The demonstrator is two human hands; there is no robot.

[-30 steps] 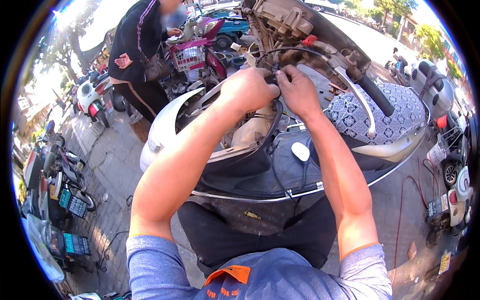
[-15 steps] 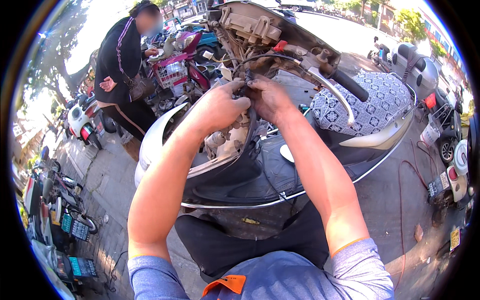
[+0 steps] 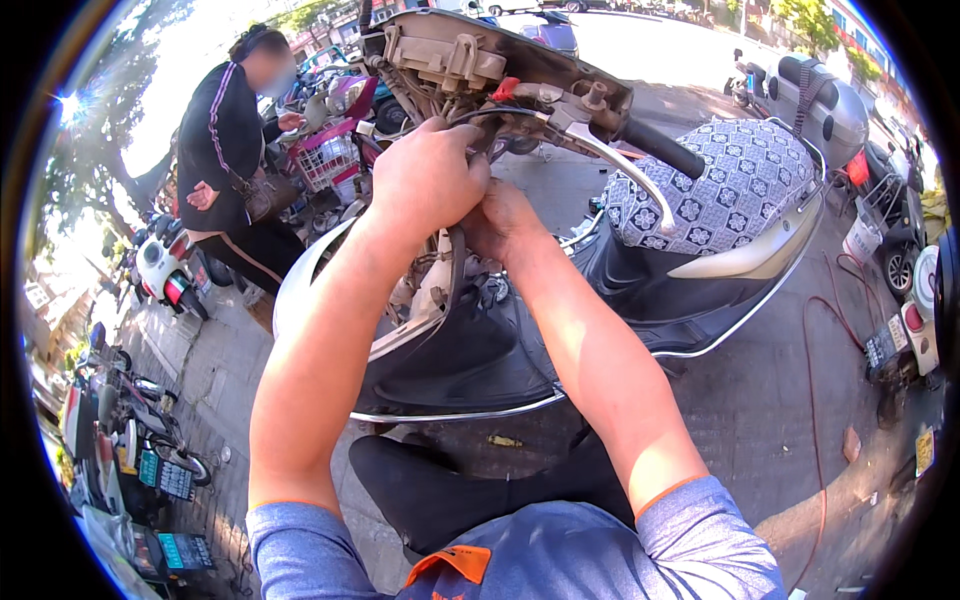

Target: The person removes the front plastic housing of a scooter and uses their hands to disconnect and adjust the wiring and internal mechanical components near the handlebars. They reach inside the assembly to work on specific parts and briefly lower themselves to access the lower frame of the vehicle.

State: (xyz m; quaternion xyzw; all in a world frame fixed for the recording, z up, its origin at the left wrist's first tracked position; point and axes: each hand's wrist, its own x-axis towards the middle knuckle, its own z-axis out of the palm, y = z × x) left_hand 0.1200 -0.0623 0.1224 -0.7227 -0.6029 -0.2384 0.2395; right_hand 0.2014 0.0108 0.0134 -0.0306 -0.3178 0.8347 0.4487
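My left hand (image 3: pixel 430 175) is closed, knuckles up, at the exposed steering column of a silver-and-black scooter (image 3: pixel 450 370); whatever its fingers grip is hidden. Just right of it and slightly lower, my right hand (image 3: pixel 500 220) reaches into the same spot, fingers curled and largely out of sight. Above both are black cables, a red part (image 3: pixel 504 88) and the dirty underside of the handlebar cover (image 3: pixel 440 50). A black handgrip (image 3: pixel 663 147) with a silver lever extends to the right, over a patterned seat cover (image 3: pixel 720 185).
A person (image 3: pixel 225 150) in dark clothes stands at the left beside a pink scooter with a basket (image 3: pixel 325 160). Parked scooters line the left (image 3: pixel 150 450) and right (image 3: pixel 910 330). A red hose (image 3: pixel 815 400) lies on the pavement, and a small yellow item (image 3: pixel 505 440) lies beneath the scooter.
The view has shifted, so the scooter sits further left. Against it, my left hand has risen slightly and my right hand has sunk lower, now partly behind the left.
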